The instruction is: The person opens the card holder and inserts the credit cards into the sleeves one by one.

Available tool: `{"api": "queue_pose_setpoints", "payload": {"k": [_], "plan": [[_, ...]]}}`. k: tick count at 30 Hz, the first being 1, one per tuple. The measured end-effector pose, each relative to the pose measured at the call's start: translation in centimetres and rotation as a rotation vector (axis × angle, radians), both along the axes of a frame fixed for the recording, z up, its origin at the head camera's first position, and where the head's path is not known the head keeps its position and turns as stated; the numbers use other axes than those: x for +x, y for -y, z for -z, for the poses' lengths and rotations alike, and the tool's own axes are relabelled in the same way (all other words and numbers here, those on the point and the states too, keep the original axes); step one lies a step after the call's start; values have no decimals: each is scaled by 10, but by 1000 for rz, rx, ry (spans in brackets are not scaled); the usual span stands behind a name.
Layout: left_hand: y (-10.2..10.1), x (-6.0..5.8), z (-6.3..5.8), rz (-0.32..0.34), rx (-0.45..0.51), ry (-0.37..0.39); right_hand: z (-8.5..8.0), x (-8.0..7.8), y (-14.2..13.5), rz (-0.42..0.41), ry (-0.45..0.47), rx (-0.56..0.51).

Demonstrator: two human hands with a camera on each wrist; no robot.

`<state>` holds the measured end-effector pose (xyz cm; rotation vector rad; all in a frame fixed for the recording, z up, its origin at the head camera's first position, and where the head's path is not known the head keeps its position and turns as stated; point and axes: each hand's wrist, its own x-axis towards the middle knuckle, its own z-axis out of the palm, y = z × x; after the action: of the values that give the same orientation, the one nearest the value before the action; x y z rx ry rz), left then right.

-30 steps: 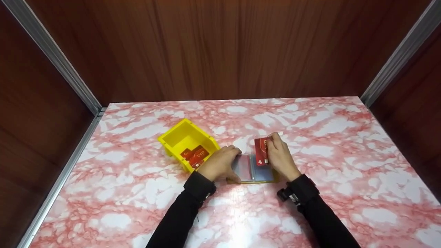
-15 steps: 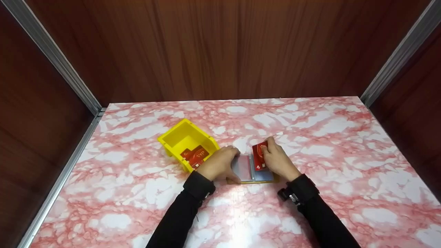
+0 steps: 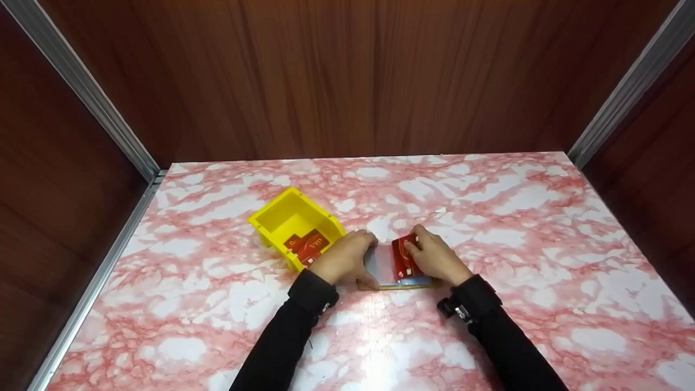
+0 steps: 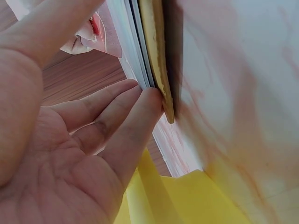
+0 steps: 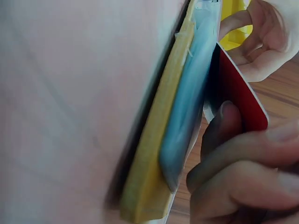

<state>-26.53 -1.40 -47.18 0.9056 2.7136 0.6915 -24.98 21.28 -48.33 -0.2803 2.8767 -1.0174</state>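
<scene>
An opened card holder (image 3: 380, 266) with clear plastic sleeves and a yellow cover (image 5: 156, 135) lies on the table. My left hand (image 3: 345, 258) holds its left half between thumb and fingers; in the left wrist view the fingertips (image 4: 152, 98) press against the edges of the sleeves and cover. My right hand (image 3: 437, 259) pinches a red card (image 3: 405, 259) with gold print, tilted over the right-hand sleeves. From the right wrist, the card (image 5: 243, 95) shows one long edge down at the clear sleeves (image 5: 180, 126), with thumb and fingers near its outer end.
A yellow bin (image 3: 285, 209) stands left of the card holder, close to my left hand, with several red cards (image 3: 312, 245) inside, one marked VIP. The table (image 3: 516, 304) has a red-and-white marbled top, bounded by brown wood-grain panels (image 3: 347, 81) at the back and sides.
My right hand has brought the red card down and slightly left, nearer the sleeves, and the card has tilted. My left hand and the bin have stayed in place.
</scene>
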Motion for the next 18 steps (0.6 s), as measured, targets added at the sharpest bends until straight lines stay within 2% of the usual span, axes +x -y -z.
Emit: {"api": "queue_pose_setpoints", "payload": {"k": [5,12,18], "plan": [[0,0,0,3,2,-4,1,-1,-3,-5,51,-90],[0,0,-1,-7,-8,12,5,-3,-7,-3,227,-295],[0,1,-2,-7,1,19,7,-6,-10,9,234,-345]]}}
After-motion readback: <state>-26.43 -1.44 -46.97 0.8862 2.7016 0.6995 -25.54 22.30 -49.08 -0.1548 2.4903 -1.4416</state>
